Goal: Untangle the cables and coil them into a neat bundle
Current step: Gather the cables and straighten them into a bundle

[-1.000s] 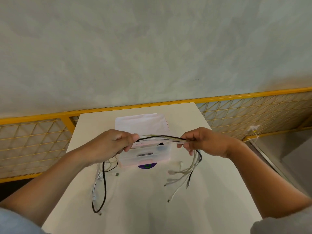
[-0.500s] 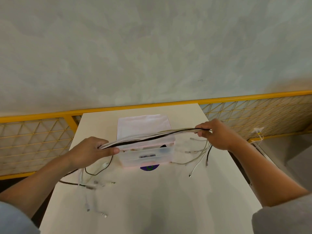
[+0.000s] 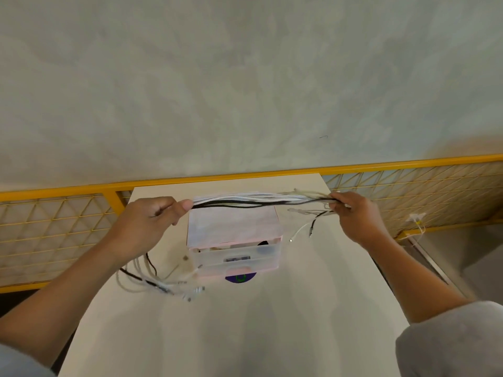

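A bundle of several white cables and a black one (image 3: 253,200) stretches level between both hands, held in the air above the table. My left hand (image 3: 152,217) grips the bundle at its left part, fingers curled round it, and the loose tails (image 3: 158,281) hang below it to the table. My right hand (image 3: 353,213) pinches the bundle near its right end. Short plug ends (image 3: 302,229) dangle just left of that hand.
A translucent pink-lidded drawer box (image 3: 234,240) stands on the white table (image 3: 245,336) under the cables, with a dark blue disc (image 3: 241,278) at its front. A yellow mesh railing (image 3: 54,227) runs behind the table on both sides. A grey wall lies beyond.
Both hands have moved apart and risen, stretching the bundle longer and level. The right hand slid toward the cable ends, so less cable hangs on the right; the left tails swung.
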Demonstrator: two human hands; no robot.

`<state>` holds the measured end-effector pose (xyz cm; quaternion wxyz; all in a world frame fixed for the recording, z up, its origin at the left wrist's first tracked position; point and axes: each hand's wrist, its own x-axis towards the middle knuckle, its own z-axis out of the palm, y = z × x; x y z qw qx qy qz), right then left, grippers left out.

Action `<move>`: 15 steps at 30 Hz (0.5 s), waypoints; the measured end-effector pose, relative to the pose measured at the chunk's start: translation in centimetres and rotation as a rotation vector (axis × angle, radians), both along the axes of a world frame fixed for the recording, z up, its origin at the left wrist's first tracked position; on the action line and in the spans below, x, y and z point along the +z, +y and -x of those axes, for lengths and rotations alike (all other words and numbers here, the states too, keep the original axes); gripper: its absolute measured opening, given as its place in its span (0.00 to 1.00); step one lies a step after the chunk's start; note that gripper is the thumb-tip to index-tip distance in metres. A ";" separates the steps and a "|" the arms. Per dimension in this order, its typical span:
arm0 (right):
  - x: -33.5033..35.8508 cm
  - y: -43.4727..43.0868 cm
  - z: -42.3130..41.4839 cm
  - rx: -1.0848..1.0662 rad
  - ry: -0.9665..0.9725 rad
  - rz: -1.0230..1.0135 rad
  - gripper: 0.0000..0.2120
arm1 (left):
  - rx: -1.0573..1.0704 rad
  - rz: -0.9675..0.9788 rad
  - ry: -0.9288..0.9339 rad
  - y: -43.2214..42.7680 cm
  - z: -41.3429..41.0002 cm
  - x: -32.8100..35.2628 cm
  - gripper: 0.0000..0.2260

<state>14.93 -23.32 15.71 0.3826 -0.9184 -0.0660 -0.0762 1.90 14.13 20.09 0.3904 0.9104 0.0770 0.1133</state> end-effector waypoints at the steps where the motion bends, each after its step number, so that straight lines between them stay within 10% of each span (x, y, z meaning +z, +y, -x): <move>1: -0.8 -0.2 0.4 -0.004 0.033 -0.011 0.12 | -0.005 -0.003 -0.007 -0.5 0.2 0.0 0.25; 15: -13.2 -3.1 9.0 0.135 0.413 0.169 0.12 | -0.235 -0.017 0.102 -4.5 3.0 -4.1 0.25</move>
